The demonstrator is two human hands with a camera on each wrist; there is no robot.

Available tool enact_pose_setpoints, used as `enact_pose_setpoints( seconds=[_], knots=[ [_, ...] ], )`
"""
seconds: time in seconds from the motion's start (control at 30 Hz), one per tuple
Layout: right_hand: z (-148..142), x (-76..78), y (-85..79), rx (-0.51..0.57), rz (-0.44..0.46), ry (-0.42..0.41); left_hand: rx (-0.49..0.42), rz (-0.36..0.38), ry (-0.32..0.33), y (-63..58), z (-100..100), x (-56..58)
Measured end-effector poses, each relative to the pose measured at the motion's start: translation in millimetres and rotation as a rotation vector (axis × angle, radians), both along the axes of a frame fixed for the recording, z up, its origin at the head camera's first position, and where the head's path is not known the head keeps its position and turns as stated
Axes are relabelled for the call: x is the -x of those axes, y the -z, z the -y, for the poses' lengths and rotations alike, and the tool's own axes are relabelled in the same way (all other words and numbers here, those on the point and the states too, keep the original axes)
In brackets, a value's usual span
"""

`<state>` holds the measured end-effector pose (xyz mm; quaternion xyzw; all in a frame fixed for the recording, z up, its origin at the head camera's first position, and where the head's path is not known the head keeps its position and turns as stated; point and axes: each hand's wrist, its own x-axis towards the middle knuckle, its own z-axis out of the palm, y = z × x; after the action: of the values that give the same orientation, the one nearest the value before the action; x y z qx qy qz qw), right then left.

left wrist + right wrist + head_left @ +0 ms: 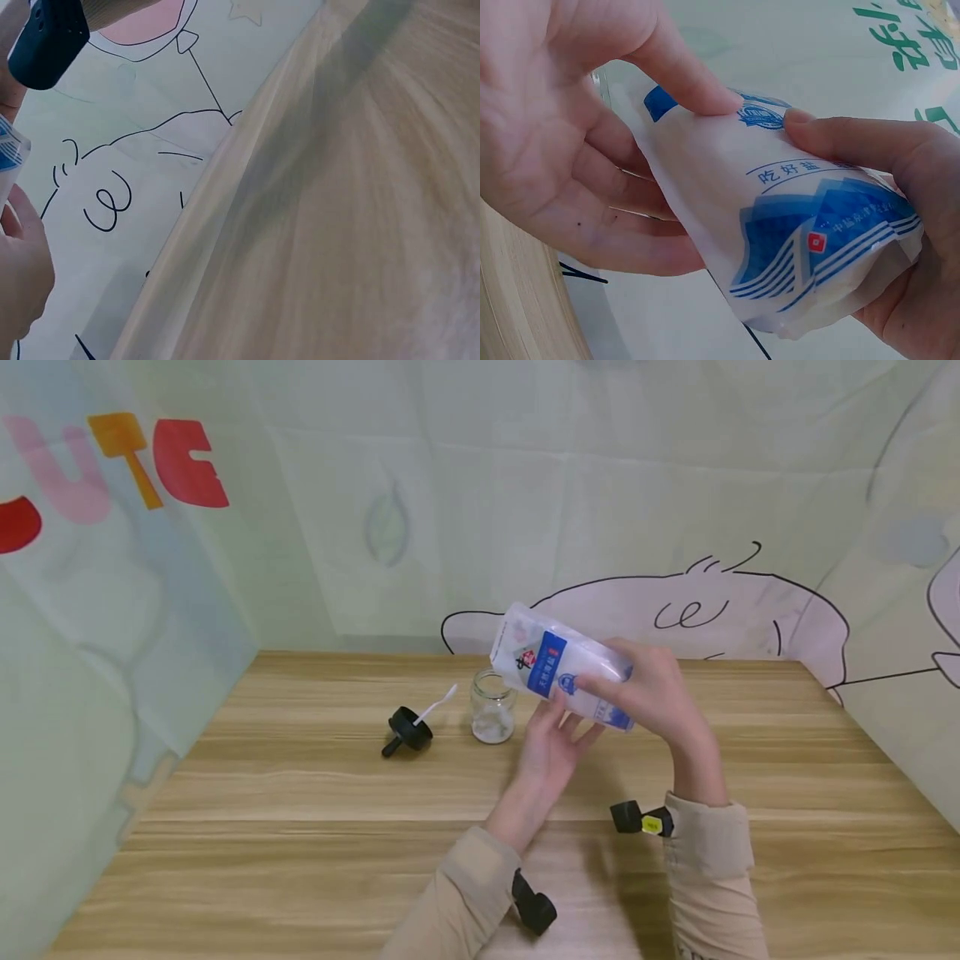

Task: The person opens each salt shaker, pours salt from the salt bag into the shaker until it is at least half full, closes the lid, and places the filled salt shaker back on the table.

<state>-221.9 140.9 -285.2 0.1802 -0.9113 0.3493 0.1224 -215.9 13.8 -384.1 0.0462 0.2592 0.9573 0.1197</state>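
Note:
A white and blue bag of salt is held tilted, its upper left end just above the mouth of a small glass jar. Some white stuff lies in the jar's bottom. My right hand grips the bag's lower right end, thumb across the front. From below, my left hand holds the bag; in the right wrist view its thumb presses the printed face, with the fingers behind. The bag's opening is not clearly visible, nor is any falling salt. Only part of the left hand shows in the left wrist view.
Left of the jar, a black lid with a white spoon sticking out lies on the wooden table. A printed cloth rises behind the table. Black cameras are strapped at both wrists.

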Motion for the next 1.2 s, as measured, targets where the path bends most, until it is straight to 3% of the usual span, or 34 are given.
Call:
enact_pose_setpoints(
  seconds=[0.3,0.47,1.2],
  knots=[
    [2,0.3,-0.5,-0.012,-0.003,0.008,0.017,0.004,-0.036,0.7,0,-0.1],
    [5,1.0,0.8,0.012,-0.069,-0.003,-0.015,-0.001,-0.048,0.2,0,-0.1],
    [13,-0.9,-0.1,-0.006,-0.164,0.043,-0.063,-0.003,-0.045,-4.3,0,-2.5]
  ],
)
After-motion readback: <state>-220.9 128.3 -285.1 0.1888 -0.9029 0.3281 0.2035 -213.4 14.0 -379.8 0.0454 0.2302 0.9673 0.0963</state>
